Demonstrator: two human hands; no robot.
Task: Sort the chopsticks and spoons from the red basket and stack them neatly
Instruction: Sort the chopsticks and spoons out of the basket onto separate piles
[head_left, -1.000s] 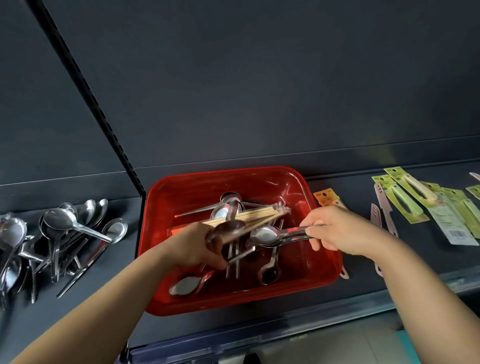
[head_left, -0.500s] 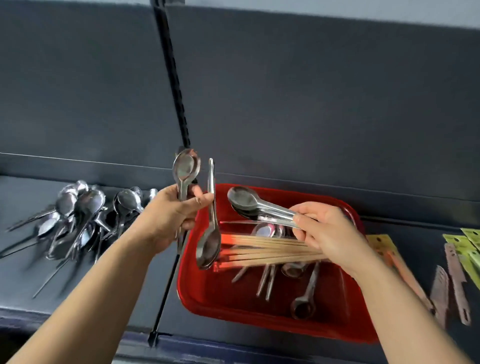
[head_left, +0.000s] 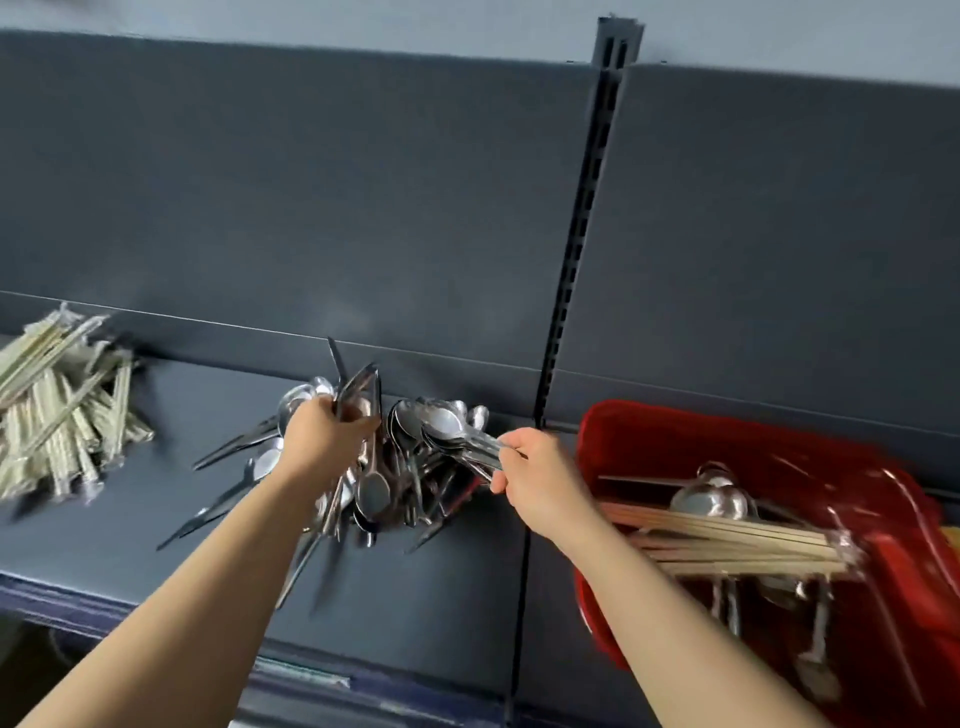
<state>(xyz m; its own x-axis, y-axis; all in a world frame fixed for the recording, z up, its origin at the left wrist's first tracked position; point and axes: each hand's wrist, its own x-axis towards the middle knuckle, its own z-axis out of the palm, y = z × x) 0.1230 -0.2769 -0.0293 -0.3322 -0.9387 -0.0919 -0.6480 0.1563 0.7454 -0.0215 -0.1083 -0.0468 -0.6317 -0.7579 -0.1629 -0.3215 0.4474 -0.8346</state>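
Nearest you on the right, the red basket (head_left: 675, 441) sits on the shelf (head_left: 441, 597), with a bundle of wooden chopsticks (head_left: 727, 540) lying across the basket spoons (head_left: 711, 499). Your right hand (head_left: 535, 470) pinches a stack of spoons (head_left: 452, 431) by the handles. Your left hand (head_left: 324, 441) grips several loose spoons (head_left: 373, 493). Both hands are over the spoon pile (head_left: 415, 483). Farther left lies a heap of wrapped chopsticks (head_left: 57, 415).

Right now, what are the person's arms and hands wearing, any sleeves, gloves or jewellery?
Nothing visible. The left forearm and right forearm are bare to the frame's edge, no sleeves. The left hand and right hand have no gloves, and no watch, bracelet or ring shows.
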